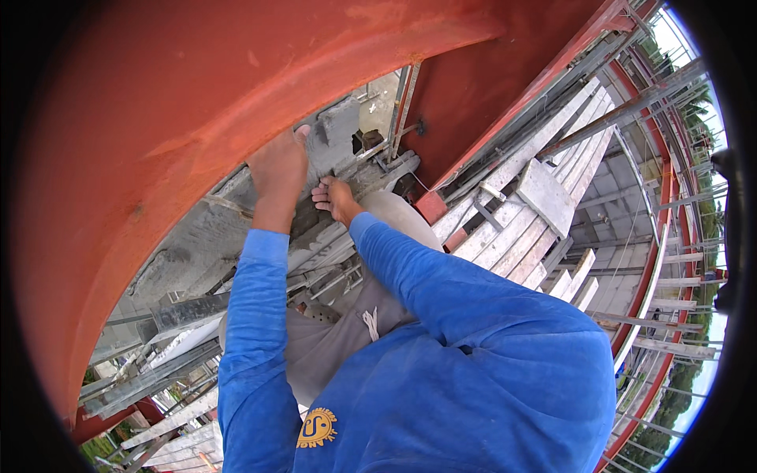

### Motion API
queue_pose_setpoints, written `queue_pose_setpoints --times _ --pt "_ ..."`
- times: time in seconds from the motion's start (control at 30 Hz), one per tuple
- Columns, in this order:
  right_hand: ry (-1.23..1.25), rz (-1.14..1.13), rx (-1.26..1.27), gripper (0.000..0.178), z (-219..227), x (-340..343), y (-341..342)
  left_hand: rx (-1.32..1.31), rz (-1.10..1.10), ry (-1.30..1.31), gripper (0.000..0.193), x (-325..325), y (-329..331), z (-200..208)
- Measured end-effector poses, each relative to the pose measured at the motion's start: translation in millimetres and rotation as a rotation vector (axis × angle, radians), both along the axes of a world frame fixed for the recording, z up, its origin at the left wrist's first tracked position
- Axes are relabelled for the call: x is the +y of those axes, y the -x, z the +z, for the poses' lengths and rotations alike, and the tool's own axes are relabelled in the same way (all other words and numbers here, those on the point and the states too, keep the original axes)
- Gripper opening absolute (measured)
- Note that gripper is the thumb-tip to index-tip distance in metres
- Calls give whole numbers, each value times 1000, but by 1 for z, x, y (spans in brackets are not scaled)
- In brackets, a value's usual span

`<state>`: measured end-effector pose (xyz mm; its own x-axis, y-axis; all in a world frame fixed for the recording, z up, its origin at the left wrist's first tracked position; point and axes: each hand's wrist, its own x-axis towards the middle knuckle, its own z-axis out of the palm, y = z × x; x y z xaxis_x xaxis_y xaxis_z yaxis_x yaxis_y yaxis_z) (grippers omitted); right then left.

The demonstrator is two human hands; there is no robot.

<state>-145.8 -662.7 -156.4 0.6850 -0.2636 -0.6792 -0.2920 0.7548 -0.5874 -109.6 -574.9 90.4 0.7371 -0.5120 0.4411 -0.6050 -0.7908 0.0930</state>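
Observation:
My left hand point(280, 167) reaches up to the lower edge of a red steel beam point(197, 102), beside a grey mortar-covered block point(334, 135). Its thumb shows against the grey surface; the other fingers are hidden at the beam's edge. Lower and to the right, my right hand point(337, 199) is closed, with its fingers curled in front of the rough grey wall. Whatever it may hold is too small or hidden to make out. Both arms are in blue sleeves, and my bent knee point(398, 214) in grey trousers is just below the right hand.
Pale scaffold planks point(505, 236) run along the right, with a flat grey board point(546, 197) lying across them. A metal pole point(623, 110) slants over the planks. A red steel plate point(465, 102) rises behind the hands. More planks point(177, 426) and metal bars lie below at the left.

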Motion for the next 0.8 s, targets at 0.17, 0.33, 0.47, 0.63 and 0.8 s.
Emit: queue_pose_setpoints --times 0.17,0.33,0.47,0.63,0.8 --pt "18 -45 -162 22 -1 -5 -3 -49 -2 -27 47 -11 -2 4" --pt "10 -94 -258 20 27 12 1 -228 2 -22 42 -5 -13 -7" --pt "-30 -154 -287 19 53 14 1 -257 -12 -20 42 -7 -15 -9" --pt "-64 -186 -294 20 46 17 3 -91 13 -61 46 -9 -14 -6" --pt "-149 -151 -226 25 45 7 1 187 61 -23 51 -12 -7 -6"
